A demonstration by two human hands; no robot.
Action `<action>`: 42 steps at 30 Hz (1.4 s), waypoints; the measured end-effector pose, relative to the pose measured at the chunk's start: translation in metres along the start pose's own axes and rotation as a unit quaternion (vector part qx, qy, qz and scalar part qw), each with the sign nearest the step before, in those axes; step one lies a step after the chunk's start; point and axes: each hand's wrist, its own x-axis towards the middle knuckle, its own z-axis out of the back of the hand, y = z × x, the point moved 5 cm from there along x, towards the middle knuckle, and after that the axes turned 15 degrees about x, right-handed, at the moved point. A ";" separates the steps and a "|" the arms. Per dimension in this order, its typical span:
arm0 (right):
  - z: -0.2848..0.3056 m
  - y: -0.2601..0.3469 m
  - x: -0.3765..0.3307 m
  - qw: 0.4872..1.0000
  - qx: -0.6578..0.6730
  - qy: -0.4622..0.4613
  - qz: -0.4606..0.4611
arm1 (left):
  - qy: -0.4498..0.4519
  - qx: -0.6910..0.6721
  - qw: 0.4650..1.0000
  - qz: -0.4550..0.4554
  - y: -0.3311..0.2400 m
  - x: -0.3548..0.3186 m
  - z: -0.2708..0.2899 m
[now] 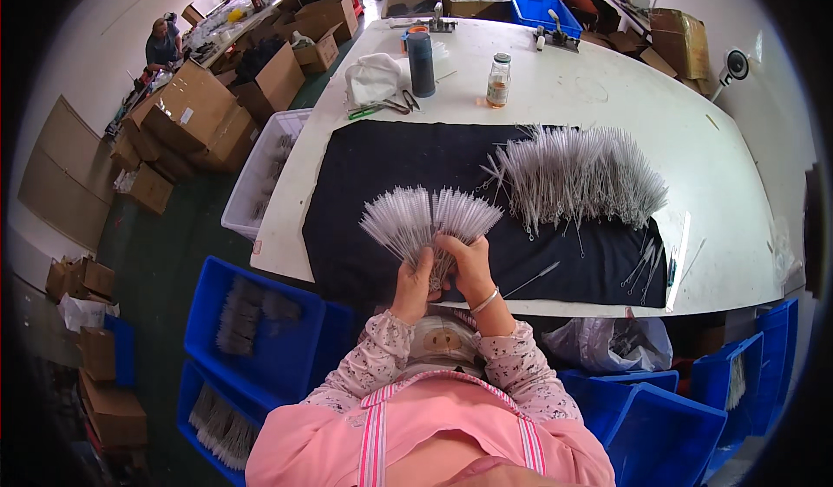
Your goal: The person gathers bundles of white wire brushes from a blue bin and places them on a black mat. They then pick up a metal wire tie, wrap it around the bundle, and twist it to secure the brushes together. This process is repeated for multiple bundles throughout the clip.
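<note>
Holding a fan of brushes (431, 218) w/ both hands over the near edge of the bench (607, 88), above the black cloth (373, 166). Gripping the wire stems low down: left hand (414, 283) curled round the stems from the left side, fingers pressed together; right hand (468, 266) clasping from the right, thumb lying across the front of the stems, fingers closed round the back. Bristle ends spreading up and outward beyond the fingertips in two lobes, stems converging into the palms. Wearing a thin silver bangle (486, 301) on the right wrist.

Brushes looking thin & straight: twisted-wire stems, pale fuzzy bristle along the upper part, small loop at the tail end on those lying loose. Lying further right on the cloth, a big pile (581, 175) of the same brushes, bristles pointing to the far edge, tails to the near edge, well apart from the hands. Resting near the cloth's near right corner, a few stray brushes (642, 270).

Cloth looking matte, dark, soft; bench top smooth, white, rounded at corners. Standing toward the far edge: dark cylindrical flask (422, 64), small glass jar (498, 80) w/ amber content, crumpled white cloth (371, 78), scissors (395, 104) just beside it. Sitting on the floor left of the bench: blue bins (252, 331) w/ more brushes, rigid plastic.
</note>
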 end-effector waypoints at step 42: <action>0.021 -0.010 0.010 0.988 0.122 0.065 -0.060 | -0.015 0.066 0.996 -0.063 0.003 0.005 -0.001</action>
